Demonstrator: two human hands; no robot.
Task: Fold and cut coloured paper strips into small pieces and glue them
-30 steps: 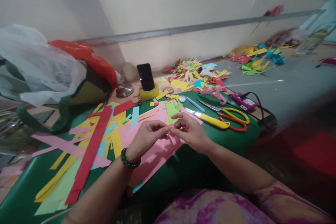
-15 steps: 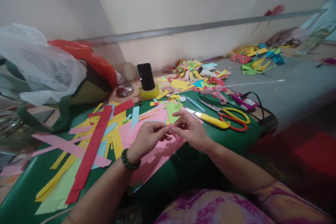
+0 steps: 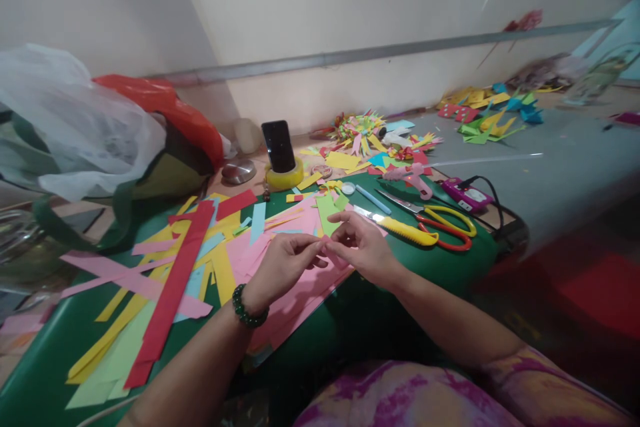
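Observation:
A small piece of pink paper [image 3: 327, 244] is pinched between both of my hands, its lower part hidden by the fingers. My left hand [image 3: 287, 263], with a green bead bracelet at the wrist, grips its left side with thumb and forefinger. On the other side, my right hand [image 3: 367, 250] is closed on the same paper. Beneath them lie pink paper sheets [image 3: 300, 300], with a light green strip [image 3: 327, 215] just behind. Right of my right hand are a yellow-handled knife [image 3: 410, 229] and scissors [image 3: 453, 225] with red and yellow handles.
Coloured paper strips [image 3: 173, 293] cover the green surface [image 3: 45, 367] at left. A phone [image 3: 279, 145] leans on a yellow tape roll [image 3: 285, 175]. A pink glue gun [image 3: 411, 177] and purple power strip [image 3: 467, 195] lie at right. Bags [image 3: 100, 127] stand at far left.
Both hands stay in nearly the same place. The pink paper between the fingers has shifted slightly, with a little more of it showing below my right fingers.

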